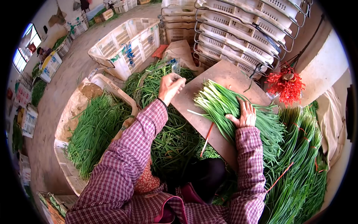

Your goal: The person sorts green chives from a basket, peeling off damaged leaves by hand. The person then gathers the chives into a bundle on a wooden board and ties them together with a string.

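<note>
A loose bunch of garlic chives (220, 100) lies on a brown board (190, 99), its pale stem ends toward the far left and its green leaves running off the right side. My right hand (244, 115) rests flat on top of the bunch, thumb apart from the fingers. Out from under the leaves comes a red tie strip (207, 139). My left hand (171, 87) is raised beside the board's left corner, over loose greens (149, 82). Its fingers are curled together; whatever they may hold is hidden.
Tied chive bundles (298, 156) are piled at right, below a hanging cluster of red ties (286, 85). A lined crate (61, 123) full of greens stands at left. Behind are a white plastic crate (138, 48) and tall stacked crates (238, 30).
</note>
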The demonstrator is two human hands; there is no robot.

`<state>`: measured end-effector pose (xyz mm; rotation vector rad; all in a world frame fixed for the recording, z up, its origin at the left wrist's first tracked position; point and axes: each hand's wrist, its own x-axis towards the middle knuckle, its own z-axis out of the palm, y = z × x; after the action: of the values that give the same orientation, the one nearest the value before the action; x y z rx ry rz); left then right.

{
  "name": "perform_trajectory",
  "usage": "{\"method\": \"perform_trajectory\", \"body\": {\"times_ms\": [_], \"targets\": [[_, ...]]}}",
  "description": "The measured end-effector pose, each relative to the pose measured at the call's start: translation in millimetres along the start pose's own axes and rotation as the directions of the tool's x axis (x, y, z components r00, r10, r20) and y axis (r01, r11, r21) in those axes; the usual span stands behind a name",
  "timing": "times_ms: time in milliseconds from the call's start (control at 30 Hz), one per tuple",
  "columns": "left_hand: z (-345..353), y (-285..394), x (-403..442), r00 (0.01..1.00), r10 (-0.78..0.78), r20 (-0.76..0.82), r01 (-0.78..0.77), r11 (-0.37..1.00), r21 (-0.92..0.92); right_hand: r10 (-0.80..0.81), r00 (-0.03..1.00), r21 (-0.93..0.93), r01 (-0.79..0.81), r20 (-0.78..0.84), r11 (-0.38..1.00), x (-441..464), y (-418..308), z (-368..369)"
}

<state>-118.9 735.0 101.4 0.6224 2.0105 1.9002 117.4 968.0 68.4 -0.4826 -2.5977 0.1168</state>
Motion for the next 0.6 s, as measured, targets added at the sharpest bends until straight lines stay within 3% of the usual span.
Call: {"method": "perform_trajectory", "body": {"times_ms": [33,100,167,233,267,300,367,433,500,567,600], "targets": [[-10.4,-5.2,8.4,0.997,-0.021,-0.07,0.02,0.999,-0.026,0.0,1.0,0.0,0.0,-0.002,1.0,0.1,0.7,0.1],[-29.1,-13.4,23.2,0.992,0.045,-0.12,-0.02,0.979,0.202,-0.008,1.0,-0.004,0.008,0.004,1.0,-0.1,2.1,1.4],[-34.2,8.3,16.8,0.984,0.179,-0.007,-0.135,0.765,0.63,-0.002,1.0,0.004,0.002,0.007,1.0,1.0,0.1,-0.6],[-15.1,18.5,2.7,0.848,0.493,0.194,-0.448,0.474,0.758,0.011,1.0,0.007,-0.011,0.016,1.0,-0.2,-0.3,-1.7],[-4.6,24.1,-3.4,0.836,0.425,0.346,-0.507,0.361,0.783,0.013,1.0,0.008,-0.013,0.024,1.0,0.2,-0.1,-1.9],[10.6,27.0,-14.4,0.756,0.464,0.462,-0.609,0.239,0.756,0.012,0.999,0.01,-0.013,0.032,1.0,0.7,-0.4,-2.1],[37.9,18.6,-32.2,0.634,0.443,0.634,-0.756,0.184,0.628,0.006,1.0,-0.02,-0.006,0.021,1.0,0.5,0.1,-0.4],[59.4,27.0,-51.7,0.587,0.281,0.759,-0.802,0.076,0.592,-0.034,0.999,-0.024,0.034,-0.01,0.999,0.3,2.0,2.3],[80.1,-1.4,-44.3,0.513,0.422,0.748,-0.827,0.006,0.563,-0.052,0.998,-0.031,0.05,-0.034,0.998,0.1,2.5,4.1],[96.6,-2.5,-33.3,0.471,0.453,0.757,-0.803,-0.135,0.581,-0.046,0.999,-0.013,0.045,-0.017,0.999,0.6,2.4,3.0],[103.7,1.2,-28.7,0.467,0.454,0.759,-0.807,-0.132,0.576,-0.056,0.998,-0.047,0.054,-0.033,0.997,0.2,2.8,4.0]]}}
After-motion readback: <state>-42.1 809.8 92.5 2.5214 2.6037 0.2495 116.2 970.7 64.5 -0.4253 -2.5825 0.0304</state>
